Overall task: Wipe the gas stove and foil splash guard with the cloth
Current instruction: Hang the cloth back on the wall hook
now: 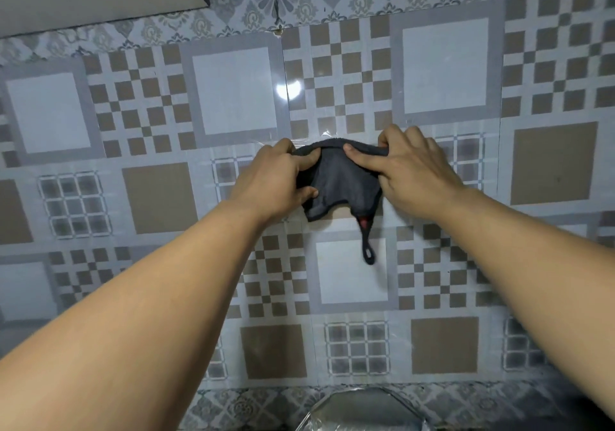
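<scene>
both hands hold a dark grey cloth (336,181) stretched between them in front of the patterned tile wall (139,104). the left hand (276,181) pinches the cloth's left edge, thumb curled over the top fold and fingers closed beneath. the right hand (409,171) grips the right edge, thumb pressed flat along the top fold. a small hanging loop (368,256) dangles from the cloth's lower right corner. a shiny foil edge (359,410) shows at the bottom of the view.
</scene>
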`<action>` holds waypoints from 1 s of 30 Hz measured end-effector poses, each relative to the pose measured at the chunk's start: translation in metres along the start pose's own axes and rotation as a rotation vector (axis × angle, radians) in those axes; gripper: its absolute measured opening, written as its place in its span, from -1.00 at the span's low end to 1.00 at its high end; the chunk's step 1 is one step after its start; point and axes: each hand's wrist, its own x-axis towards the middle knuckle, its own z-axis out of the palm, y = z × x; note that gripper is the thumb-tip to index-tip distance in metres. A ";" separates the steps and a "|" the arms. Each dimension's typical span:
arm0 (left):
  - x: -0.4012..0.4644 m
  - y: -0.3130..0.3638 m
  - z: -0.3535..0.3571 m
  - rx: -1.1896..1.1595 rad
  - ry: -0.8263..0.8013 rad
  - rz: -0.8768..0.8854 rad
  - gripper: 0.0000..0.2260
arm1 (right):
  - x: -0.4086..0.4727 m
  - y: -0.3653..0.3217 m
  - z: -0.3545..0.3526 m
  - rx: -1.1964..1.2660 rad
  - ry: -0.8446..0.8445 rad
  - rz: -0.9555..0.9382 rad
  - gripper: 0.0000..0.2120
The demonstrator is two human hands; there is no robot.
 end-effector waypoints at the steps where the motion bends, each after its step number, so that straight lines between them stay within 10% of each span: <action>1: -0.004 0.001 0.002 -0.022 -0.011 -0.017 -0.40 | -0.005 -0.003 0.004 -0.007 -0.007 0.016 -0.41; 13: -0.041 0.023 -0.009 -0.314 -0.196 -0.263 -0.38 | -0.040 -0.035 -0.014 0.290 -0.280 0.332 -0.50; 30: -0.270 -0.008 -0.078 -0.572 -0.311 -0.527 -0.38 | -0.148 -0.188 -0.054 0.492 -0.546 0.294 -0.45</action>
